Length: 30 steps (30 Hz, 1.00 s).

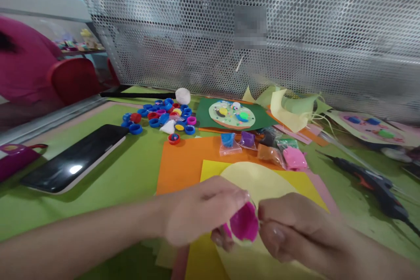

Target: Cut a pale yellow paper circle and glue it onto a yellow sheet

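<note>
My left hand is closed round a magenta bottle cap and holds it tilted, its hollow side towards me. A pale strip runs along part of the cap's rim. Close against the cap's right side, my right hand has its thumb and fingers pinched together; what lies between them is hidden. Both hands are over a pale yellow paper oval, which lies on a yellow sheet and an orange sheet.
Several bottle caps lie back left, near a phone. Bagged clay, including a pink packet, lies behind the oval. A decorated disc rests on green card. A glue gun lies right. A person in pink sits left.
</note>
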Each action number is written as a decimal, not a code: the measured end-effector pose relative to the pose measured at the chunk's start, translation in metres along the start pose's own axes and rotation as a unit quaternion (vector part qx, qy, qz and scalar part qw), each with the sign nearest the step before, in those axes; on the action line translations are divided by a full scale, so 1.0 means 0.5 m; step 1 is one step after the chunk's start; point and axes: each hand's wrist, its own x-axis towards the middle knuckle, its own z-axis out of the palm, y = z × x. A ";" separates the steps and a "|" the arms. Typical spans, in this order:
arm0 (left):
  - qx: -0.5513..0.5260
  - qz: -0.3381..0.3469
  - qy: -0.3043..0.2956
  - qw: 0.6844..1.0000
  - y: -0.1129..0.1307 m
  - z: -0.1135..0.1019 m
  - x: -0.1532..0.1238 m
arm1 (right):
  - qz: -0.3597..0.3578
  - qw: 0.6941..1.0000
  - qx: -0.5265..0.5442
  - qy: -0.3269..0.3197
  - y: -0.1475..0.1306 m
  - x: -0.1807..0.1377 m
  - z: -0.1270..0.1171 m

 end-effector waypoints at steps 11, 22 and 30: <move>0.125 -0.004 0.094 0.988 -0.002 -0.027 0.016 | 0.011 0.990 -0.088 0.113 0.040 0.055 0.025; 0.142 -0.021 0.146 0.979 0.009 0.001 0.009 | -0.043 0.908 -0.366 0.198 0.047 0.029 0.021; 0.287 0.019 0.202 0.936 0.004 0.008 0.006 | -0.017 0.931 -0.309 0.194 0.047 0.024 0.040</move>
